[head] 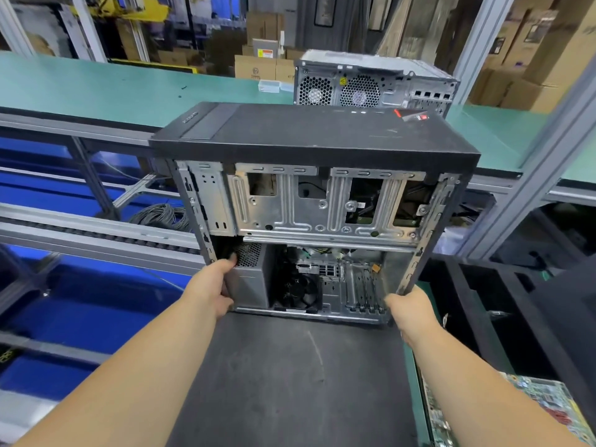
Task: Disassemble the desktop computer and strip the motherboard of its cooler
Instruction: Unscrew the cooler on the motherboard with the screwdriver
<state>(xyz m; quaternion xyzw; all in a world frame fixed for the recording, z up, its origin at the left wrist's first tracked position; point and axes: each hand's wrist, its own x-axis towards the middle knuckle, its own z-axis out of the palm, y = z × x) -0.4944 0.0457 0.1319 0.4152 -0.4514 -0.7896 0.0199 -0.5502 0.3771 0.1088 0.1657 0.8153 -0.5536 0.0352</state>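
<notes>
Warehouse; black mat point(290, 375) bears opened computer case point(309, 201), both hands gripping.

Yellow warning sign (triangle) on the rear computer case point(374, 82).

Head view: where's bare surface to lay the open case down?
Best patch: the black mat between the forearms, just in front of the open case that the left hand and right hand grip. The green bench far left is also bare. Crowded: second tower behind, circuit boards at the mat's right edge.
</notes>
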